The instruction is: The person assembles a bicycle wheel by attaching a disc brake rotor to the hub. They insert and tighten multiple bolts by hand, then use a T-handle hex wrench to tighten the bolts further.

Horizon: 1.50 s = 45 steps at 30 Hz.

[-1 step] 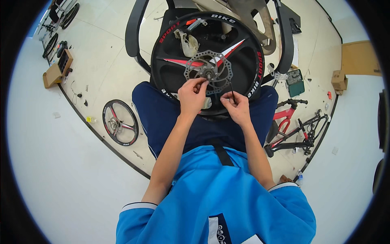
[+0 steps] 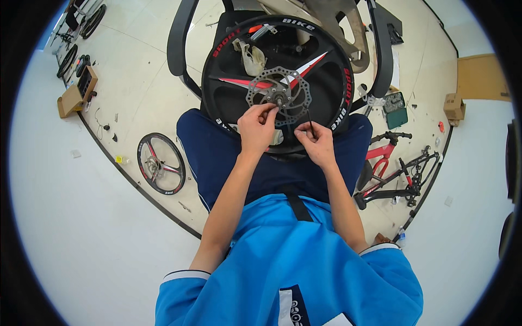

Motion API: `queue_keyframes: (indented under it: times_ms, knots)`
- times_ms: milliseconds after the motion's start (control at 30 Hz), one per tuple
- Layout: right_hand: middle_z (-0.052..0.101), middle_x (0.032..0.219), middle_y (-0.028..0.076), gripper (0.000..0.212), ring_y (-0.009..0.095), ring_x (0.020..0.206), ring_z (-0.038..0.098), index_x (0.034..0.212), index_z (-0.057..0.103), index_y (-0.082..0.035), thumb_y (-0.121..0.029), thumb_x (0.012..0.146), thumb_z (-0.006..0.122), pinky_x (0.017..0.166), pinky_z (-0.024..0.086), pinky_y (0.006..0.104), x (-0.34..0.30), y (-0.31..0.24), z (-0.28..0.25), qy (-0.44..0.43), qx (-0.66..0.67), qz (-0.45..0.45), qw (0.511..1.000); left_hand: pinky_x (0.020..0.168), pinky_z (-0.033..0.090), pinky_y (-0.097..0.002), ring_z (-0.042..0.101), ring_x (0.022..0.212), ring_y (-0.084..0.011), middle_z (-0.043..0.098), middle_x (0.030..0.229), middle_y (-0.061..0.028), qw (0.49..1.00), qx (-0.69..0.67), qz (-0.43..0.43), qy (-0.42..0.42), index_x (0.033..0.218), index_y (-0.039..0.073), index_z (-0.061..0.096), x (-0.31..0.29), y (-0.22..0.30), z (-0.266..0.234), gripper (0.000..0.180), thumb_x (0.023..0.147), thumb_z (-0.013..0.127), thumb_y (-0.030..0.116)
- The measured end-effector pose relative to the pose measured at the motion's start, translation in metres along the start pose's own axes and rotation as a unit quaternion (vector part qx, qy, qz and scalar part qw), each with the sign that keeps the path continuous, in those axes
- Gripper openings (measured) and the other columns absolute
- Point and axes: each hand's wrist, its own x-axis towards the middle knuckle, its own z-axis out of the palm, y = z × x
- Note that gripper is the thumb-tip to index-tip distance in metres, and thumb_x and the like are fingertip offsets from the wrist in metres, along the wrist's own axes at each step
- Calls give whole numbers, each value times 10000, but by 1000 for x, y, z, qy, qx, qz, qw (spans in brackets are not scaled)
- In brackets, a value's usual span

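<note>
A black three-spoke bicycle wheel [image 2: 330, 81] with red and white accents lies across my lap and a black chair seat, its brake disc [image 2: 302, 88] facing up. My left hand [image 2: 257, 130] is closed in a pinch beside the hub axle [image 2: 279, 101]; what the fingertips hold, if anything, is hidden. Between the fingers of my right hand [image 2: 317, 144] is a thin dark hex key [image 2: 310, 120], its far end reaching the right edge of the disc. On the wheel's upper left rest a crumpled pale glove [image 2: 252, 60] and a silver metal piece with an orange part [image 2: 261, 32].
Chair armrests [image 2: 181, 41] flank the wheel, with a grey frame part [image 2: 348, 27] beyond. Another wheel [image 2: 161, 164] lies on the floor at left. At right are a red and black bike frame [image 2: 389, 168], a green tool case [image 2: 396, 117] and cardboard boxes [image 2: 454, 107].
</note>
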Motion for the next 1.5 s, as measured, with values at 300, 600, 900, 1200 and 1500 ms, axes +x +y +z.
queue_keyframes:
  times_ms: [300, 600, 900, 1200, 1500]
  knots:
    - [315, 594, -76, 138, 30, 558, 300, 899, 718, 5, -124, 879, 759, 534, 292, 249, 0, -5, -1, -15, -8, 1, 1000, 575, 512, -273, 677, 636, -149, 724, 812, -93, 999, -13, -29, -3, 976, -28, 777, 4, 5, -1, 105, 904, 753, 44]
    - [318, 594, -80, 134, 30, 558, 303, 899, 717, 8, -117, 879, 762, 531, 291, 249, 1, -6, -1, -19, -6, -1, 1000, 576, 525, -296, 670, 667, -193, 667, 949, -88, 966, 113, 227, 40, 1010, -11, 771, 3, -19, 3, 152, 858, 781, -2]
    - [405, 624, -81, 258, 28, 538, 357, 938, 717, 11, -220, 1019, 638, 518, 320, 242, 2, -8, 2, -33, 125, 70, 989, 581, 523, -288, 665, 676, -190, 666, 943, -92, 963, 85, 252, 35, 1003, -17, 773, 7, -15, 0, 172, 836, 811, -2]
    - [547, 741, -20, 351, 43, 614, 494, 1117, 713, -10, -288, 1112, 498, 547, 400, 221, 7, -27, 14, -13, 94, -14, 995, 515, 496, -261, 629, 599, -124, 660, 905, -62, 980, 33, 189, 50, 981, -3, 770, 5, -19, 0, 151, 840, 820, 19]
    - [712, 905, 72, 175, 108, 730, 673, 1112, 701, 27, -116, 1031, 639, 680, 544, 257, 18, -39, 30, 35, 26, -105, 994, 535, 484, -232, 596, 578, -96, 675, 915, -46, 982, 12, 184, 31, 1002, 8, 788, 5, -19, 0, 156, 847, 799, -4]
